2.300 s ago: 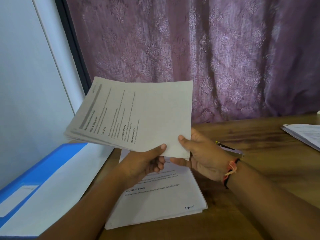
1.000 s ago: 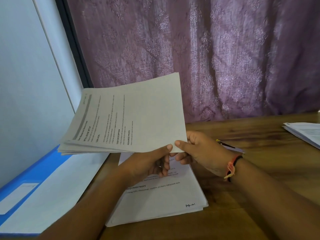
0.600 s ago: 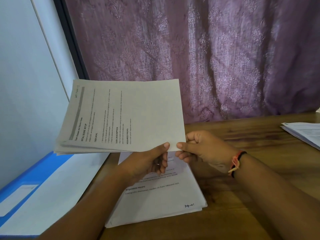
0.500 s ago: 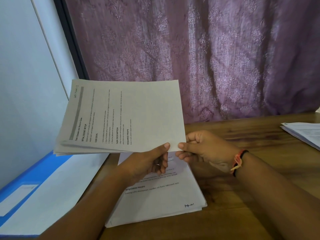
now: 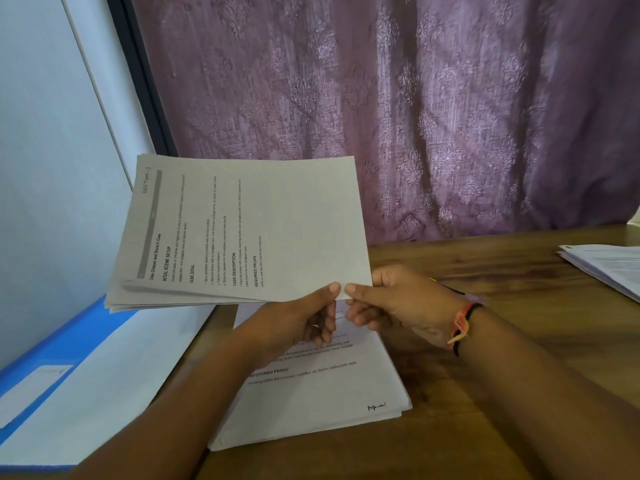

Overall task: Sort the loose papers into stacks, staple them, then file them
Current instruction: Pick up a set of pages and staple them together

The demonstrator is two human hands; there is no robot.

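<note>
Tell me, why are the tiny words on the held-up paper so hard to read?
Head view: the held papers are turned sideways, small print soft, headings readable; same view, the pile at the right edge is blurrier; no glare.

The one camera sits on the person's head. It looks forward and down at the table (image 5: pixel 519 268). It is close: the left hand (image 5: pixel 298 323), the right hand (image 5: pixel 398 303) and the papers (image 5: pixel 277 220) they pinch fill the middle. The curtain (image 5: pixel 415 116) is straight ahead, the wall (image 5: pixel 52 168) on the left.
</note>
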